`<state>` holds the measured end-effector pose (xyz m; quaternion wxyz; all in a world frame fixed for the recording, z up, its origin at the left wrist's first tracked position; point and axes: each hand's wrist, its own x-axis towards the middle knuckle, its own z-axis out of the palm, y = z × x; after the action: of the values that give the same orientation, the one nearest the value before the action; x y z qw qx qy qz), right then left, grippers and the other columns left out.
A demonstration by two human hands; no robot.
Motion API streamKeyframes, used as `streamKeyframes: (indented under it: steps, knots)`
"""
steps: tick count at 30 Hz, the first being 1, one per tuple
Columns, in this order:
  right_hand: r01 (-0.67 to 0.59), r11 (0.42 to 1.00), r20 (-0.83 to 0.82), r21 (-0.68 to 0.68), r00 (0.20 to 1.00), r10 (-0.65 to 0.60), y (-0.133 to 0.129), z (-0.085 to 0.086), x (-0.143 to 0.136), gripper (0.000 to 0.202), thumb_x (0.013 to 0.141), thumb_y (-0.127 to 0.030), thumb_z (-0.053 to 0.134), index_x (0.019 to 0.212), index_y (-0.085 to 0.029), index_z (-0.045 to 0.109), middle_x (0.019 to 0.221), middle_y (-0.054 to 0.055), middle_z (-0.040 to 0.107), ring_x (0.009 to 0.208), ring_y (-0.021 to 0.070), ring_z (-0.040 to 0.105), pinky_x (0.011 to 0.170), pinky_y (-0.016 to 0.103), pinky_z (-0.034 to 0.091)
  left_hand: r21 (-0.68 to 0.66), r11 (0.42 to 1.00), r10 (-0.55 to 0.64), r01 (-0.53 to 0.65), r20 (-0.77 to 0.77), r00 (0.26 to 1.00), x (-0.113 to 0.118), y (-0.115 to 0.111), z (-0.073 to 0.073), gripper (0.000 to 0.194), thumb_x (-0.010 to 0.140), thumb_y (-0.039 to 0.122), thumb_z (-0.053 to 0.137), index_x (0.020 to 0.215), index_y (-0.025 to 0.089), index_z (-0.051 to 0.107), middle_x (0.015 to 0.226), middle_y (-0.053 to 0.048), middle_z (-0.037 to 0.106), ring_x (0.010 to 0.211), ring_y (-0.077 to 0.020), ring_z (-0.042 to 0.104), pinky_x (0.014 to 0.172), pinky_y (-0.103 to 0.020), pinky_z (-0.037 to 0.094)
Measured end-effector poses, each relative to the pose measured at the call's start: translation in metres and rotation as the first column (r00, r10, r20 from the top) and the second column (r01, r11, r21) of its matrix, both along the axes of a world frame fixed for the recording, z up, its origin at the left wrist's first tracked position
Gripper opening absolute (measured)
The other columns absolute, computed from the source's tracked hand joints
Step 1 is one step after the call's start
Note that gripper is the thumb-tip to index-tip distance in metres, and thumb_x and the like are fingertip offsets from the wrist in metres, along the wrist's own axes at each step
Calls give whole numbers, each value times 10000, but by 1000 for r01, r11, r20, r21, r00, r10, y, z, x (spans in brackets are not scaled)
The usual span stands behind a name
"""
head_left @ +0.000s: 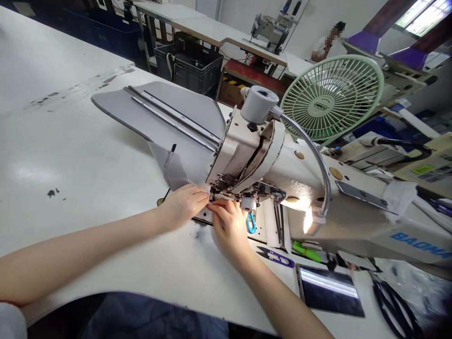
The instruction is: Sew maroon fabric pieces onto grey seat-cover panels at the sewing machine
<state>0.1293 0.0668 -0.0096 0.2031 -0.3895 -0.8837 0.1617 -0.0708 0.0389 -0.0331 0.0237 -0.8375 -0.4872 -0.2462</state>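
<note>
A grey fabric panel (pixel 169 101) with dark edging and dark-and-white strips lies to the left of and partly behind the head of a sewing machine (pixel 243 146). Its near corner, with a small black tab (pixel 173 147), is folded and reaches down to my left hand (pixel 185 205). That hand is closed, its fingers pinching the fabric's edge beside the needle area. My right hand (pixel 231 226) is bent under the machine head, fingers together, tips almost meeting the left fingertips. What lies between the right fingers is hidden.
Right of my right hand lie a blue clip-like piece (pixel 251 223), purple thread snips (pixel 277 257), a dark phone-like slab (pixel 330 290) and black-handled scissors (pixel 395 301). A lit lamp (pixel 310 221) hangs by the machine arm. Behind stand a green fan (pixel 332 99), a grey crate (pixel 192 68) and a person (pixel 323 47).
</note>
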Motion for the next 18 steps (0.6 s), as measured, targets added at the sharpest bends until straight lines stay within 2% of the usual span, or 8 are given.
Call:
streamKeyframes:
  steps: [6, 8, 11, 13, 15, 18]
  knots:
    - [-29, 999, -14, 18, 999, 29, 3, 0, 0, 280, 931, -135, 508, 1043, -251, 738, 1068, 45, 711, 1002, 217, 597, 772, 333, 358, 112, 993, 44, -42, -12, 999, -7, 7, 11, 243, 970, 111, 459, 1042, 213, 667, 1032, -11, 738, 1000, -161, 639, 913, -365, 440]
    - [-35, 999, -12, 39, 999, 36, 4, -1, 0, 278, 923, -127, 512, 1037, -246, 736, 1058, 43, 713, 987, 214, 601, 753, 329, 351, 127, 985, 119, -117, -14, 993, -13, 11, 18, 230, 957, 149, 486, 1066, 220, 674, 1092, -23, 735, 1102, -188, 628, 999, -402, 414]
    - [-39, 997, -16, 70, 999, 40, 5, -2, 1, 275, 924, -123, 511, 1032, -246, 732, 1050, 37, 715, 974, 207, 605, 778, 337, 344, 83, 953, 299, -292, -98, 949, -22, 20, 24, 275, 952, 255, 481, 1107, 157, 686, 1243, -121, 680, 1248, -287, 564, 1068, -491, 379]
    - [-48, 995, -32, 87, 998, 51, 4, -2, 1, 268, 933, -133, 505, 1031, -242, 730, 1039, 38, 714, 971, 203, 605, 813, 349, 347, 29, 931, 362, -363, -163, 918, -25, 26, 24, 342, 958, 289, 449, 1128, 112, 687, 1267, -171, 659, 1207, -312, 593, 1034, -504, 412]
    - [-61, 993, -51, 101, 996, 67, 4, -3, 2, 265, 939, -141, 499, 1031, -235, 729, 1016, 40, 713, 959, 201, 603, 830, 356, 354, -6, 924, 375, -383, -191, 907, -26, 26, 24, 390, 969, 291, 400, 1147, 90, 683, 1246, -182, 668, 1139, -295, 635, 986, -479, 448]
    - [-75, 990, -66, 116, 994, 83, 1, -5, 6, 271, 944, -146, 486, 1022, -227, 732, 978, 44, 710, 942, 210, 598, 829, 367, 375, -10, 922, 377, -387, -203, 904, -27, 3, 26, 435, 981, 278, 327, 1124, 85, 690, 1178, -163, 702, 1075, -263, 666, 920, -436, 473]
